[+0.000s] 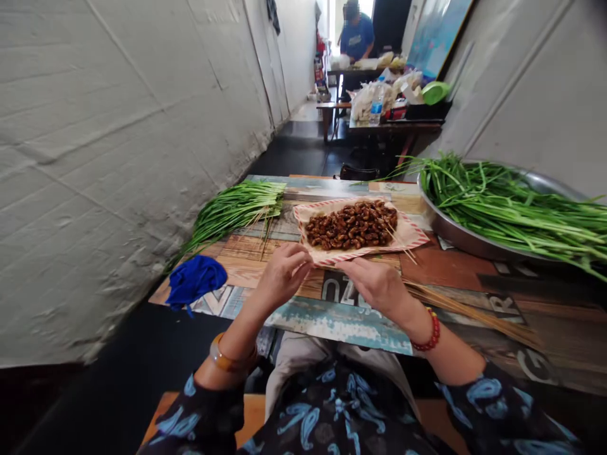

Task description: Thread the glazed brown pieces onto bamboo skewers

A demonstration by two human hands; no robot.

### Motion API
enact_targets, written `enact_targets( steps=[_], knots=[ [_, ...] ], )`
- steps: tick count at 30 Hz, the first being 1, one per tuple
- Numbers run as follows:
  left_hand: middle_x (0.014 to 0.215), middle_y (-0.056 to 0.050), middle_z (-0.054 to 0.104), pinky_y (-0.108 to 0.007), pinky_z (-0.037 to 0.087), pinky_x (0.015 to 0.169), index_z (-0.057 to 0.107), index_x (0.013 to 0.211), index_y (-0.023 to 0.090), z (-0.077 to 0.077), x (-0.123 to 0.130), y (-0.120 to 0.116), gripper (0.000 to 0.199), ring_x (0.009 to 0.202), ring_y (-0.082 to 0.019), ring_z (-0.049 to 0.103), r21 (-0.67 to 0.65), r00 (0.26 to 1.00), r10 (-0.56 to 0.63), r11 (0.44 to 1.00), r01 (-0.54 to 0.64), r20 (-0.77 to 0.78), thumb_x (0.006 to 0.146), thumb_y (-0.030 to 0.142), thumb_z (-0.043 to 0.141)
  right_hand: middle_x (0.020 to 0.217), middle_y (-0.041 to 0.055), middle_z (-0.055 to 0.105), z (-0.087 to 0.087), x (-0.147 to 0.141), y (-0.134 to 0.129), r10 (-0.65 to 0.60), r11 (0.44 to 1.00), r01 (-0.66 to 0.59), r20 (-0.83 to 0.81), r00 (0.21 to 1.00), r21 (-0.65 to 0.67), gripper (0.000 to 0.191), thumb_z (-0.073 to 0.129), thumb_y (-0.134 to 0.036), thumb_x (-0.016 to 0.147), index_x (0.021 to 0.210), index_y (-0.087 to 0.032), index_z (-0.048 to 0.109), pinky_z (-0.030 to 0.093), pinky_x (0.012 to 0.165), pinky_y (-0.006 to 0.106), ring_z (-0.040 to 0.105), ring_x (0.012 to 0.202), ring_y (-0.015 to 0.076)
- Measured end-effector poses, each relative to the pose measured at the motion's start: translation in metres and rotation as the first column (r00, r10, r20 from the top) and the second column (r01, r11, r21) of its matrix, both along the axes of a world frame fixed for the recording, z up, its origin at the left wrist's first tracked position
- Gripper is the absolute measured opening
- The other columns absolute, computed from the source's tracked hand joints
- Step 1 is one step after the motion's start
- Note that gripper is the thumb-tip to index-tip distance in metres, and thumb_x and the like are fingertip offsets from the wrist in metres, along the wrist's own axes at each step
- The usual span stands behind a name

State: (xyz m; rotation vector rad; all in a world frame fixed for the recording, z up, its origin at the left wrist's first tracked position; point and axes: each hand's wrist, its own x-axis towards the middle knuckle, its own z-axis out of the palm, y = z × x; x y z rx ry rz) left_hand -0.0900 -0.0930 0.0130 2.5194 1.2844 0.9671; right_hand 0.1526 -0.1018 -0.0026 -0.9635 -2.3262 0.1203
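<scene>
My left hand (283,276) and my right hand (374,285) sit at the near edge of a red-striped paper tray (303,215), fingers curled towards each other. Whether they pinch anything is hidden. The tray holds a heap of glossy brown cooked food (351,224), with a thin skewer poking out at its right. A bundle of bamboo skewers (469,313) lies to the right of my right hand. Left of the tray lies a bunch of green chives (232,212), and a blue cloth (194,281) lies near my left hand.
A wide metal basin (455,230) heaped with long chives stands at the right of the printed wooden table (341,319). A white wall (118,189) runs along the left. Farther off, a person in a blue shirt (356,38) stands behind tables (393,126) with bags and a bottle.
</scene>
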Motion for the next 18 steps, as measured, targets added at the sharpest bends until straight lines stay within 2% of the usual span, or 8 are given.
enact_targets(
  steps=[2, 4, 7, 9, 10, 12, 14, 18],
  knots=[
    [0.096, -0.008, 0.064, -0.032, 0.045, 0.083, 0.064, 0.098, 0.018, -0.003, -0.005, 0.011, 0.015, 0.093, -0.018, 0.058, -0.028, 0.989, 0.072, 0.997, -0.069, 0.127, 0.092, 0.023, 0.051, 0.103, 0.0101, 0.071, 0.000, 0.004, 0.011, -0.053, 0.994, 0.040, -0.131, 0.990, -0.099, 0.031, 0.043, -0.017, 0.097, 0.118, -0.019, 0.065, 0.053, 0.080, 0.031, 0.067, 0.095, 0.0204],
    [0.095, -0.007, 0.065, -0.030, 0.046, 0.080, 0.064, 0.103, 0.018, -0.008, -0.004, 0.026, 0.018, 0.090, -0.017, 0.060, -0.056, 0.970, 0.124, 0.992, -0.115, 0.207, 0.092, 0.024, 0.051, 0.097, 0.0093, 0.070, 0.000, 0.010, 0.023, -0.143, 0.952, 0.051, -0.291, 0.946, -0.302, 0.030, 0.043, -0.023, 0.096, 0.117, -0.019, 0.065, 0.055, 0.070, 0.030, 0.069, 0.081, 0.0184],
    [0.089, -0.007, 0.065, -0.028, 0.046, 0.075, 0.065, 0.097, 0.017, -0.016, 0.008, 0.053, 0.017, 0.083, -0.016, 0.060, -0.097, 0.982, 0.099, 0.992, -0.084, 0.158, 0.091, 0.023, 0.051, 0.080, 0.0023, 0.065, -0.002, 0.012, 0.034, -0.304, 0.722, -0.150, -0.504, 0.808, -0.675, 0.038, 0.045, -0.037, 0.094, 0.123, -0.017, 0.059, 0.045, 0.040, 0.023, 0.061, 0.048, 0.0108],
    [0.088, -0.007, 0.065, -0.028, 0.046, 0.075, 0.066, 0.093, 0.016, -0.020, 0.017, 0.071, 0.017, 0.083, -0.017, 0.060, -0.096, 0.996, 0.068, 0.993, -0.062, 0.063, 0.091, 0.022, 0.050, 0.076, -0.0012, 0.062, -0.005, 0.008, 0.038, -0.419, 0.557, -0.309, -0.582, 0.697, -0.771, 0.045, 0.051, -0.042, 0.088, 0.124, -0.016, 0.056, 0.038, 0.034, 0.019, 0.057, 0.042, 0.0084],
    [0.089, -0.008, 0.065, -0.029, 0.046, 0.076, 0.066, 0.094, 0.016, -0.021, 0.021, 0.079, 0.017, 0.084, -0.018, 0.060, -0.084, 0.998, 0.068, 0.994, -0.068, 0.005, 0.091, 0.021, 0.050, 0.072, -0.0028, 0.060, -0.007, 0.005, 0.040, -0.459, 0.517, -0.364, -0.610, 0.646, -0.775, 0.046, 0.054, -0.043, 0.085, 0.121, -0.015, 0.057, 0.036, 0.033, 0.017, 0.055, 0.041, 0.0073],
    [0.089, -0.008, 0.066, -0.031, 0.045, 0.078, 0.067, 0.095, 0.016, -0.021, 0.026, 0.092, 0.018, 0.086, -0.020, 0.061, -0.047, 0.986, 0.091, 0.994, -0.099, -0.138, 0.091, 0.018, 0.049, 0.066, -0.0049, 0.058, -0.012, 0.000, 0.042, -0.495, 0.495, -0.424, -0.648, 0.579, -0.758, 0.047, 0.057, -0.043, 0.081, 0.119, -0.015, 0.058, 0.035, 0.033, 0.016, 0.054, 0.040, 0.0067],
    [0.089, -0.009, 0.067, -0.032, 0.044, 0.079, 0.067, 0.094, 0.017, -0.020, 0.026, 0.100, 0.020, 0.086, -0.020, 0.061, -0.007, 0.957, 0.132, 0.990, -0.138, -0.257, 0.091, 0.018, 0.047, 0.063, -0.0056, 0.058, -0.016, -0.003, 0.043, -0.502, 0.525, -0.424, -0.671, 0.545, -0.738, 0.047, 0.058, -0.042, 0.080, 0.117, -0.014, 0.060, 0.035, 0.035, 0.015, 0.054, 0.041, 0.0063],
    [0.094, -0.010, 0.067, -0.035, 0.043, 0.081, 0.067, 0.091, 0.017, -0.021, 0.017, 0.099, 0.021, 0.090, -0.023, 0.060, 0.053, 0.868, 0.267, 0.961, -0.270, -0.419, 0.092, 0.020, 0.046, 0.059, -0.0056, 0.058, -0.020, -0.003, 0.042, -0.511, 0.557, -0.377, -0.664, 0.546, -0.740, 0.044, 0.058, -0.042, 0.081, 0.113, -0.013, 0.062, 0.035, 0.036, 0.015, 0.053, 0.041, 0.0057]
  ],
)
